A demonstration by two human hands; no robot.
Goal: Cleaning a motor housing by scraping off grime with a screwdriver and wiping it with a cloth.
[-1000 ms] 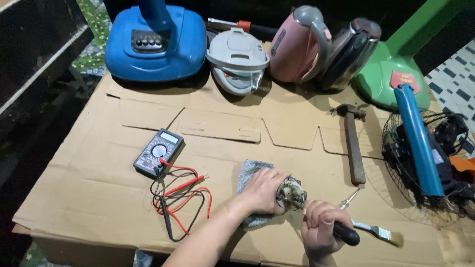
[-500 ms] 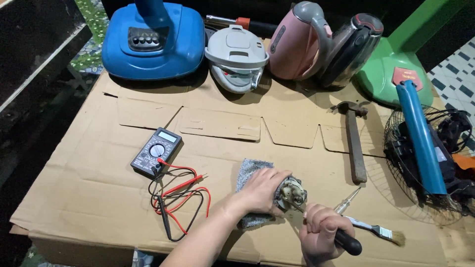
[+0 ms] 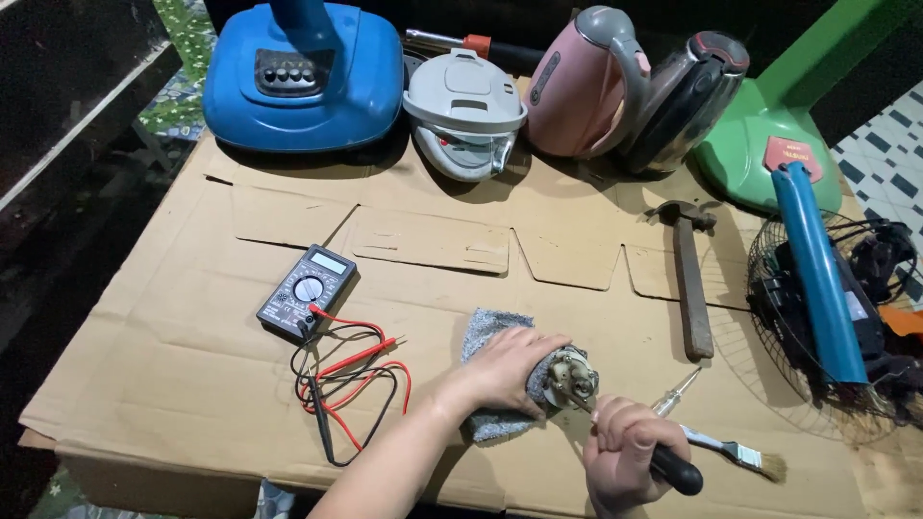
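My left hand point(image 3: 510, 365) grips a small fan motor point(image 3: 569, 378) and holds it down on a grey cloth point(image 3: 490, 332) spread on the cardboard. My right hand point(image 3: 623, 459) is closed around the black handle of a screwdriver point(image 3: 673, 469), whose shaft points up-left with its tip at the motor's end face. A tester screwdriver point(image 3: 676, 391) and a small paintbrush point(image 3: 735, 450) lie just right of my right hand.
A multimeter point(image 3: 306, 290) with red and black leads point(image 3: 351, 384) lies to the left. A hammer point(image 3: 690, 279) lies right of centre. A blue fan base point(image 3: 303, 72), a grey lid point(image 3: 465, 111), a pink kettle point(image 3: 586, 86), a green fan base point(image 3: 769, 144) and a fan grille point(image 3: 827, 327) line the back and right.
My right hand and the screwdriver have shifted slightly as it works at the motor. My left hand stays on the motor. The view has moved a little.
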